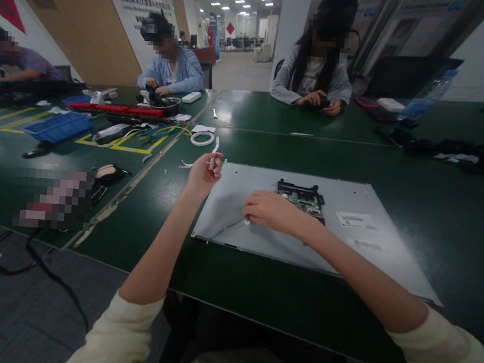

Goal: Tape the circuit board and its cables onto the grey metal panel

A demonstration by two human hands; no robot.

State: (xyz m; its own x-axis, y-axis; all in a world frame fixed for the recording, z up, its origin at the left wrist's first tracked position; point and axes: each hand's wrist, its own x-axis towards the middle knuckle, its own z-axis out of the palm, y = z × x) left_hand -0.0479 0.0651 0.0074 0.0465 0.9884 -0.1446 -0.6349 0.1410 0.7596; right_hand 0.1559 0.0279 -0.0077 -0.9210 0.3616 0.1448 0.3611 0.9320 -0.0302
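Observation:
A flat grey metal panel lies on the green table in front of me. Near its middle sits a green circuit board in a black frame. My right hand is over the panel left of the board, fingers closed on a thin grey cable with a white end. That cable runs to the panel's near left edge. Raised at the panel's far left corner, my left hand has curled fingers around a small whitish piece that looks like tape. White strips show close behind this hand.
Beyond my left hand lie a white tape roll and a small wrench. To the left are a blue tray, coloured cables and a blurred-out pinkish object. Several people sit around; a bottle stands at far right.

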